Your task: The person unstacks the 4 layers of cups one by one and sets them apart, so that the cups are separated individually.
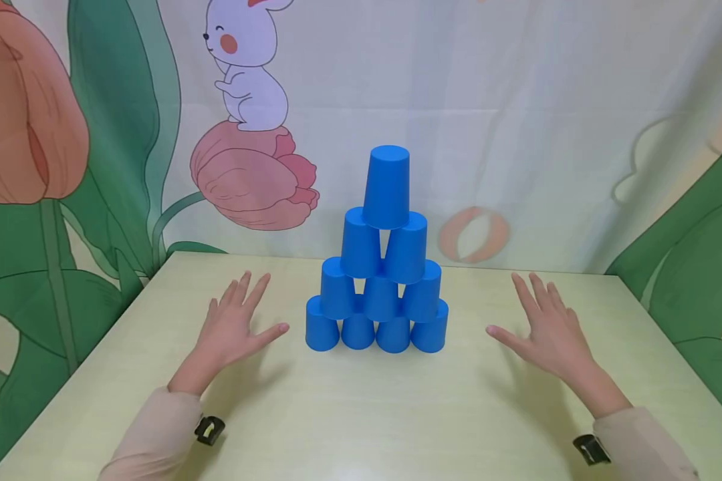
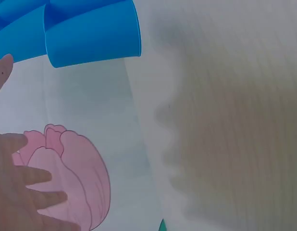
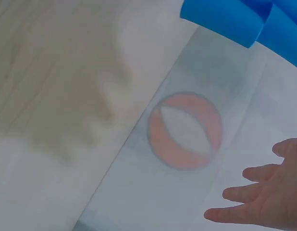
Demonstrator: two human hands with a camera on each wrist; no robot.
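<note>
Blue cups, all upside down, form a pyramid in the middle of the table in the head view. One top cup [image 1: 388,190] crowns it, above a tier of two, a tier of three and a wider bottom row [image 1: 322,331]. To the left of the stack is my left hand [image 1: 234,327], fingers spread and holding nothing. My right hand [image 1: 550,334] is spread likewise on the right side, apart from the cups. Both wrist views catch the outer cups, a left-side cup [image 2: 93,36] and a right-side cup [image 3: 225,19], with no finger gripping them.
The pale wood-look table [image 1: 361,414] reaches back to a printed curtain [image 1: 517,120] with tulips, leaves and a white rabbit [image 1: 253,93]. A small black clip-like device [image 1: 209,429] sits at the left cuff, another black device [image 1: 591,449] at the right cuff.
</note>
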